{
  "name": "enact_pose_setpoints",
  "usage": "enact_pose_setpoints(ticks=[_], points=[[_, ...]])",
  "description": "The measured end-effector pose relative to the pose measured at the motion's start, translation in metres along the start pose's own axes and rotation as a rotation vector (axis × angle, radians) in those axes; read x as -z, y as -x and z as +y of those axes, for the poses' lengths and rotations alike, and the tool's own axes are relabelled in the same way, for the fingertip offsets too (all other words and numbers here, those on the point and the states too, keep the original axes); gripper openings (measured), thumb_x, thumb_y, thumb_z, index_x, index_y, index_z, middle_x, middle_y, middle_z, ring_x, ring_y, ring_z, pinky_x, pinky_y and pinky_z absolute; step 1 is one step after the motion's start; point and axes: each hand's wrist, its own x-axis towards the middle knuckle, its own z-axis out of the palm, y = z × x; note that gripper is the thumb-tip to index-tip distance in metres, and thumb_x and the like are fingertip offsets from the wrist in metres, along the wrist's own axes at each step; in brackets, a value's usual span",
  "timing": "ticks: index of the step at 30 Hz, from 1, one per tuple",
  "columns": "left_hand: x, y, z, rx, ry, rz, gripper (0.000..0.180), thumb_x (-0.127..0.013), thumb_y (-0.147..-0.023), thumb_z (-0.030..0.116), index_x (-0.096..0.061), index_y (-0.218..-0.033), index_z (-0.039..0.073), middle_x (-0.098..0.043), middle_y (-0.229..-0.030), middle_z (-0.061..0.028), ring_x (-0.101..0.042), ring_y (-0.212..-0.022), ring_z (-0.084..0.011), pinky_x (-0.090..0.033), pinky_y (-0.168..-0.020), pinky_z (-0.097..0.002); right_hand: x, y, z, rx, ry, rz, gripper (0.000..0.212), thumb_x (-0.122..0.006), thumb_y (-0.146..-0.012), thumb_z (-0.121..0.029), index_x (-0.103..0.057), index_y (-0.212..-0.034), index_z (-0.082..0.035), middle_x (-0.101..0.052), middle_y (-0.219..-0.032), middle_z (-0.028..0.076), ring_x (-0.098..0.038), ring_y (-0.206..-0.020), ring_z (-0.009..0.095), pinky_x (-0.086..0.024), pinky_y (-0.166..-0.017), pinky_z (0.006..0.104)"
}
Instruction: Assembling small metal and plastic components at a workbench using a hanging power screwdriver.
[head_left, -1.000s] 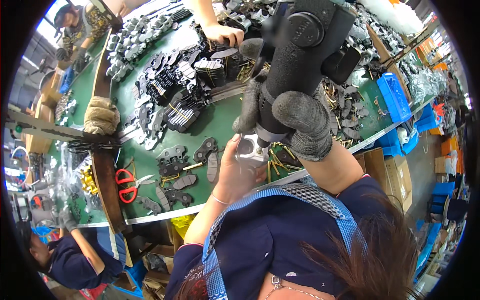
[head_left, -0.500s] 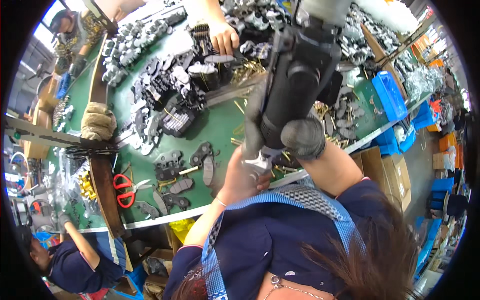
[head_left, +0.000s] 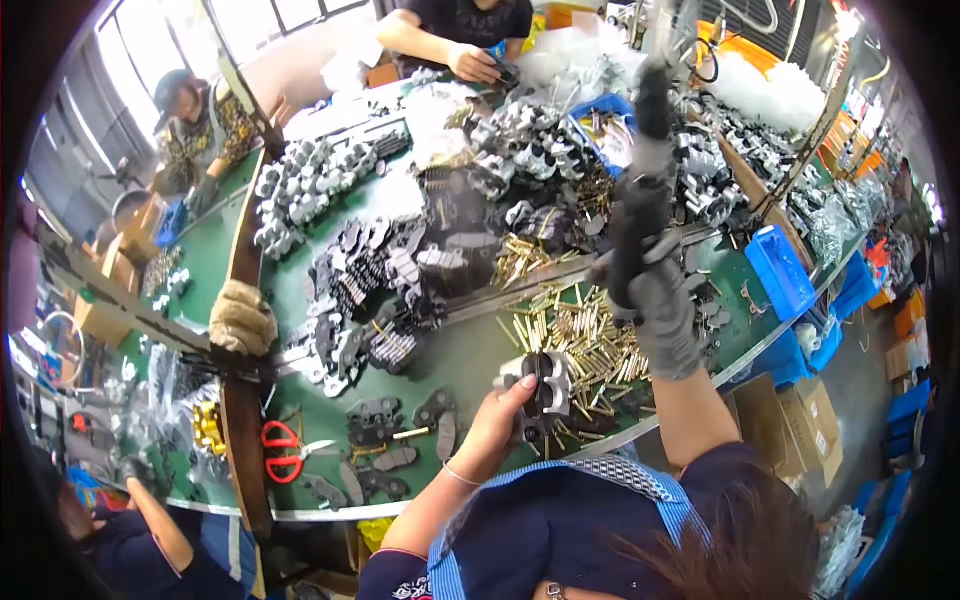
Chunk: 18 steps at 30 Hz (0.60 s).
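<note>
My left hand (head_left: pixel 493 425) is closed around a silver brake caliper (head_left: pixel 553 384) with dark brake pads set in it, just above the table's near edge. The thumb lies on the caliper's upper side. My right hand (head_left: pixel 668 328), in a grey glove, is up and to the right, wrapped round the lower part of a long black power tool (head_left: pixel 645 190). Motion blurs the tool, and its tip cannot be made out. Between and behind my hands lies a spread of brass-coloured pins (head_left: pixel 600 335). Several loose brake pads (head_left: pixel 395 458) rest on the green table left of my left hand.
Red-handled scissors (head_left: pixel 283 452) lie beside a wooden divider (head_left: pixel 246 440) at left. Heaps of brake pads (head_left: pixel 350 285) and silver calipers (head_left: pixel 325 180) fill the table's far side. A blue bin (head_left: pixel 778 272) sits at the right edge. Co-workers sit across and at left.
The black tool has come up off the caliper and moved away to the right with my right hand. The caliper stays in my left hand. The view has tilted up, showing more of the far side.
</note>
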Motion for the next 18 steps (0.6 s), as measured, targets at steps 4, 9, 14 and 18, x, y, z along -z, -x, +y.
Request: enact_pose_setpoints(ticks=[4,9,14,18], points=[[0.0,-0.026,0.013,-0.169,-0.43,0.073,0.044,-0.067,-0.079,0.026,-0.051,-0.111,0.0,-0.061,-0.097,-0.0065,-0.059,-0.082,-0.012,-0.047,-0.075,-0.0263,0.004,0.056,0.043,0.042,0.469,0.219,0.054,-0.064,-0.082,-0.022,-0.04,-0.127,-0.002,-0.049,-0.122,0.011,-0.053,-0.105,0.022,-0.045,-0.088,0.0298],[-0.055,-0.051,0.031,-0.768,-1.274,-0.121,0.073,-0.073,-0.07,0.03,-0.037,-0.122,-0.005,-0.047,-0.099,-0.0218,-0.051,-0.091,-0.0375,-0.044,-0.08,-0.0387,-0.013,0.075,0.024,-0.5,-0.535,0.195,0.058,-0.057,-0.083,-0.042,-0.038,-0.128,-0.011,-0.047,-0.119,0.006,-0.047,-0.109,0.018,-0.038,-0.094,0.032],[-0.071,-0.048,0.045,-0.953,-1.453,-0.28,0.057,-0.072,-0.071,0.026,-0.049,-0.12,0.006,-0.05,-0.095,-0.0182,-0.052,-0.089,-0.0323,-0.046,-0.076,-0.0374,0.056,0.043,0.05,-0.459,-0.641,0.308,0.045,-0.045,-0.088,-0.045,-0.046,-0.121,-0.014,-0.056,-0.099,0.005,-0.056,-0.08,0.015,-0.049,-0.063,0.0318],[-0.013,-0.048,0.042,-0.686,-1.201,0.057,0.04,-0.07,-0.071,0.015,-0.058,-0.107,0.002,-0.052,-0.09,-0.0119,-0.055,-0.079,-0.0235,-0.046,-0.072,-0.0323,0.12,-0.054,0.03,-0.305,-0.751,0.399,0.04,-0.053,-0.085,-0.046,-0.052,-0.111,-0.015,-0.058,-0.09,0.005,-0.059,-0.077,0.017,-0.05,-0.06,0.0299]])
